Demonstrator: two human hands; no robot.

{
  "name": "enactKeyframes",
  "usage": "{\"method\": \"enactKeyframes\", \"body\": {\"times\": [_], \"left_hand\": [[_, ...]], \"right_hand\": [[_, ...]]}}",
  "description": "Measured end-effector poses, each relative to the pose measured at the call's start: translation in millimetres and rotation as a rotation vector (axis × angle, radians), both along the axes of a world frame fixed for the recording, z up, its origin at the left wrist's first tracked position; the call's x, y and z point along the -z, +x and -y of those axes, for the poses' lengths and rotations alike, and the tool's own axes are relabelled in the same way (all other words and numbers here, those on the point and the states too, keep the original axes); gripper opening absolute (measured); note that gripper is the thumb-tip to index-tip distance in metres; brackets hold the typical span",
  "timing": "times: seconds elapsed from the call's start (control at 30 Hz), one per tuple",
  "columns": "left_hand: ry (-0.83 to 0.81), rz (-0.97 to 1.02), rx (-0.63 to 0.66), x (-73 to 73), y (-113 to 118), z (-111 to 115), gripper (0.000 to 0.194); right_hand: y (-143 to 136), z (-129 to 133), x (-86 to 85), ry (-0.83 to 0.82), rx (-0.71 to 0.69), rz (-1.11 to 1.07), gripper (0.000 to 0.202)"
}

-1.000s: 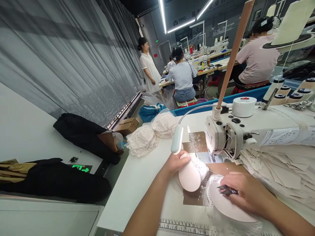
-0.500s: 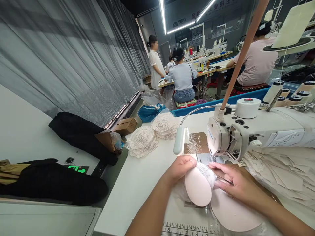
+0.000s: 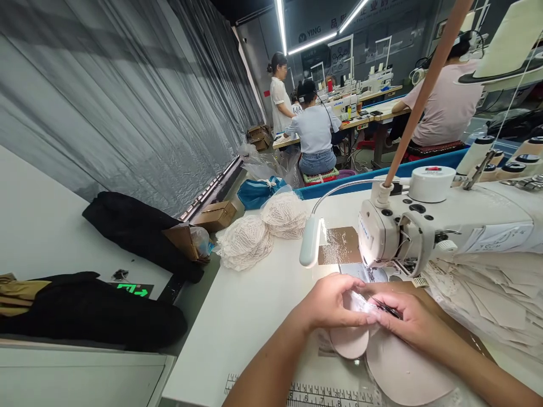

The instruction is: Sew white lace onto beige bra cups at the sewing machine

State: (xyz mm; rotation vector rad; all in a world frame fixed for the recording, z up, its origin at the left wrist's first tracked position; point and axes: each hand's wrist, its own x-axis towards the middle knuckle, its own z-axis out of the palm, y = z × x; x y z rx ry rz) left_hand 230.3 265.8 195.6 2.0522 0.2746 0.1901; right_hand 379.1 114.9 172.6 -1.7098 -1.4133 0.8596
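Two rounded heaps of cream openwork lace [image 3: 245, 243] sit at the far left of the white worktop [image 3: 237, 316], well apart from the action. Next along is a slim white gooseneck lamp head [image 3: 311, 242], then the wearer's left hand [image 3: 335, 305]. Its thumb runs along the near side with the fingers curled over the far side, gripping a strip of white patterned lace [image 3: 355, 301] in between. Poking out just below that hand is a small, pale pink, smooth oval pad [image 3: 350, 343], rounded end toward the wearer, top half hidden, so its full long axis is kinda hard to call.

The relation that matters, imo: the lace is in the left hand's grip and just left of the right fingertips, so the left is the nearer hand. Dark metal pointed snips [image 3: 388, 308] slant up-left toward that lace; can't tell if the blades are apart.

The right hand [image 3: 409, 316] has them tucked under its fingers, thumb and forefinger pressed together, tips touching or nearly touching the left thumb. Under it lies a larger pale pink oval pad [image 3: 409, 373], long axis sloping down to the right.
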Motion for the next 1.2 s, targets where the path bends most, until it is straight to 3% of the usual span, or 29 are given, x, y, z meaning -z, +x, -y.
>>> {"method": "enactKeyframes", "body": {"times": [0.1, 0.23, 0.43, 0.57, 0.7, 0.87, 1.2], "left_hand": [[-0.190, -0.105, 0.020, 7.8, 3, 1, 0.039], [-0.362, -0.186, 0.040, 14.8, 2, -3, 0.037], [-0.421, -0.230, 0.062, 9.8, 1, -4, 0.040], [-0.505, -0.193, 0.060, 6.9, 0, -1, 0.040], [-0.495, -0.205, 0.040, 6.6, 1, 0, 0.043], [-0.481, -0.254, 0.007, 9.0, 2, 0, 0.049], [-0.429, -0.284, 0.071, 4.0, 2, 0, 0.053]], "right_hand": [[-1, 2, -5.2, 0.012, -0.005, -0.034, 0.042], [-1, 3, -13.1, -0.008, -0.006, -0.082, 0.040], [5, 7, -7.9, 0.012, 0.073, -0.032, 0.034], [11, 13, -6.6, 0.005, 0.075, -0.085, 0.046], [17, 15, -12.3, 0.007, 0.040, -0.011, 0.051], [16, 11, -19.5, -0.018, -0.056, -0.054, 0.037], [7, 7, -14.1, -0.027, -0.051, -0.011, 0.026]]}}
